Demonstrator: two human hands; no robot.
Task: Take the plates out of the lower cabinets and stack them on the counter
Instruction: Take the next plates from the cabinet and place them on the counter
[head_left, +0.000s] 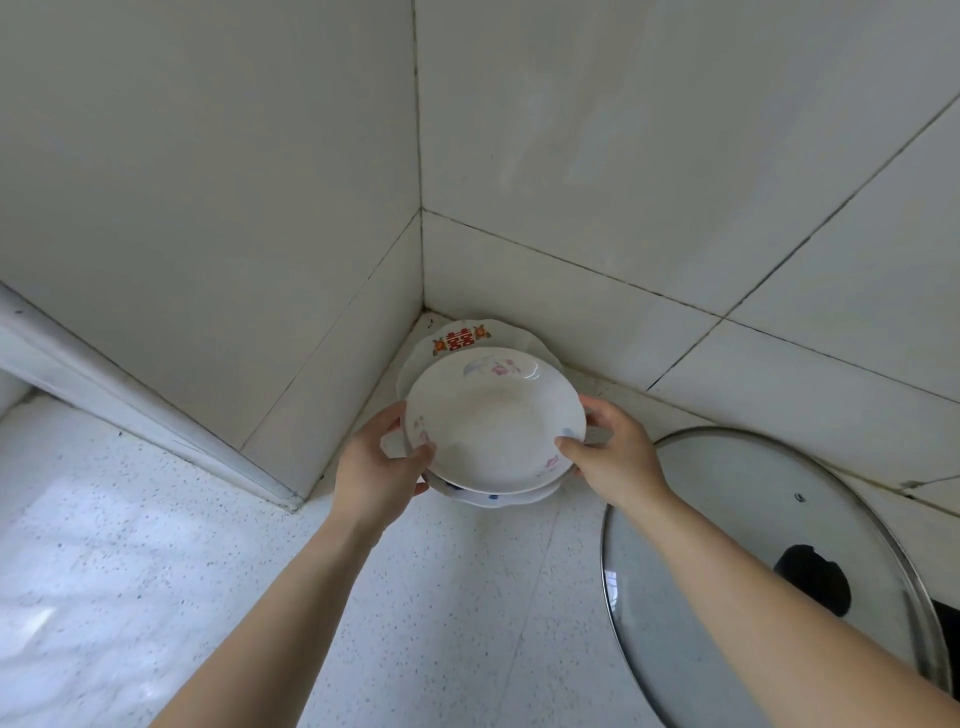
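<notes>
Here, my left hand (376, 467) and right hand (615, 457) grip a white floral plate (493, 421), fingers (423, 452) curled round its opposite rims, directly over the plate stack (460, 338) in the tiled corner of the speckled counter (156, 571). A glass lid (753, 571) lies to its right.

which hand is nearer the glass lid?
Right. The right hand grips the top plate close to the glass lid; the left hand grips its opposite rim, across the plate.

Place: home kitchen
Evidence: white tiled walls (571, 156), speckled tabletop (441, 597), stacked plates (493, 421), glass pot lid (753, 571)
</notes>
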